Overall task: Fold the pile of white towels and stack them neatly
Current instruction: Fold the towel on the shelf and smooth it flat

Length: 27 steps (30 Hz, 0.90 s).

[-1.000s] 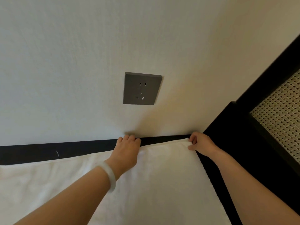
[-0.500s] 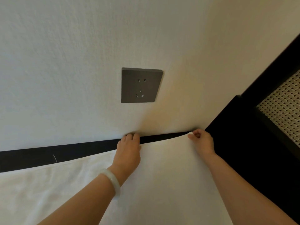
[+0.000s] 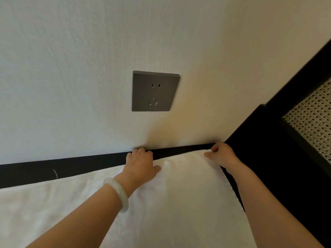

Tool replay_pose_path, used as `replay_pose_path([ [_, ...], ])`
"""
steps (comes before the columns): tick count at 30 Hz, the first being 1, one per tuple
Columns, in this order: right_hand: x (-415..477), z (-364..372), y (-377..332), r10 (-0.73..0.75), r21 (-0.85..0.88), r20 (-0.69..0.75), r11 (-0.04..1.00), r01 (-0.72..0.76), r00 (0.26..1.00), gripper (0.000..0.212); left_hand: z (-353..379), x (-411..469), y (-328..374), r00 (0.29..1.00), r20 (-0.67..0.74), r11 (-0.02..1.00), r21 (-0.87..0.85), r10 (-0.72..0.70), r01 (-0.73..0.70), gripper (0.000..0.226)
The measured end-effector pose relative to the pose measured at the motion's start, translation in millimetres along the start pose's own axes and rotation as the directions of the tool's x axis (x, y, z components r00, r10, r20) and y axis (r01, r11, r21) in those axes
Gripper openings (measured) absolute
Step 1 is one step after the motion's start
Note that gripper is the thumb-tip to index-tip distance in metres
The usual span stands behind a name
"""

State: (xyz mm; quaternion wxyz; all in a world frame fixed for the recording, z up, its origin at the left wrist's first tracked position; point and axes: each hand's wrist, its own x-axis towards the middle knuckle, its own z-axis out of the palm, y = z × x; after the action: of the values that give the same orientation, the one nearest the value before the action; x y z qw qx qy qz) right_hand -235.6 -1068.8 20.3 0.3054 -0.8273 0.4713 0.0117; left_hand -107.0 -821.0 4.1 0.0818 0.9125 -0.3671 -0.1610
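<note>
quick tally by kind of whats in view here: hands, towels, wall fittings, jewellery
hands: 2, left hand and right hand
white cloth towel: 1, layers unclear
grey square wall socket: 1
pale glossy bangle: 1
total: 5

The towel point(image 3: 179, 203) runs out of view below both forearms and off to the left of the left hand point(image 3: 141, 165), so its near and left edges are unseen. The left hand covers the stretch of far edge under its palm. Its fingertips bend down out of sight, so whether they hold cloth cannot be told. The right hand point(image 3: 223, 154) pinches the far corner, its fingertips seemingly tucked behind the fold. The dark surface point(image 3: 71, 167) shows only as a strip beyond the hands. Left of the left hand, a pale mark point(image 3: 55, 174) on it is too small to identify. Right of the right hand, the woven panel point(image 3: 313, 120) is cut off.
</note>
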Motion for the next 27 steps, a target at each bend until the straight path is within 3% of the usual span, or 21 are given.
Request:
replay_pose_path([
  [2,2,-3,2,-0.004,0.106,0.008,0.994,0.003,1.000,0.027,-4,-1,2,1.000,0.015,0.989,-0.145,0.009,-0.007,0.036],
  [4,8,-5,5,0.033,0.337,-0.017,0.941,-0.025,0.999,0.028,-8,-2,4,1.000,0.023,0.954,-0.299,0.004,0.003,0.026],
  [6,16,-3,8,0.083,0.492,-0.152,0.871,0.002,0.985,0.033,-6,-1,7,0.999,-0.048,0.945,-0.325,0.008,-0.023,0.020],
  [7,19,2,8,0.084,0.486,-0.221,0.873,0.035,0.972,0.037,-1,-1,8,0.995,-0.094,0.954,-0.295,0.016,-0.044,0.019],
  [11,18,24,9,-0.048,0.292,-0.336,0.944,0.153,0.941,0.027,28,0,5,0.952,-0.289,0.974,-0.168,0.100,-0.153,0.016],
  [14,-6,26,12,-0.238,-0.067,-0.446,0.970,0.233,0.863,0.012,29,-6,0,0.900,-0.419,0.992,0.000,0.117,-0.129,0.020],
  [16,-37,39,12,-0.424,-0.279,-0.482,0.904,0.325,0.766,0.020,29,-19,6,0.847,-0.489,0.978,0.113,0.207,-0.174,0.024],
  [18,-71,61,11,-0.544,-0.382,-0.326,0.824,0.419,0.773,0.050,40,-38,18,0.827,-0.453,0.943,0.153,0.333,-0.296,0.039],
  [19,-80,70,13,-0.536,-0.418,-0.196,0.803,0.425,0.821,0.066,48,-48,21,0.832,-0.397,0.922,0.156,0.387,-0.354,0.046],
  [21,-80,77,22,-0.440,-0.478,-0.019,0.792,0.379,0.898,0.078,62,-60,19,0.860,-0.268,0.900,0.180,0.434,-0.398,0.054],
  [24,-50,67,28,-0.375,-0.497,-0.030,0.810,0.311,0.927,0.083,69,-54,7,0.907,-0.220,0.925,0.211,0.359,-0.315,0.058],
  [27,-37,53,19,-0.264,-0.526,-0.031,0.825,0.209,0.964,0.087,57,-40,-8,0.960,-0.240,0.982,0.154,0.141,-0.105,0.060],
])
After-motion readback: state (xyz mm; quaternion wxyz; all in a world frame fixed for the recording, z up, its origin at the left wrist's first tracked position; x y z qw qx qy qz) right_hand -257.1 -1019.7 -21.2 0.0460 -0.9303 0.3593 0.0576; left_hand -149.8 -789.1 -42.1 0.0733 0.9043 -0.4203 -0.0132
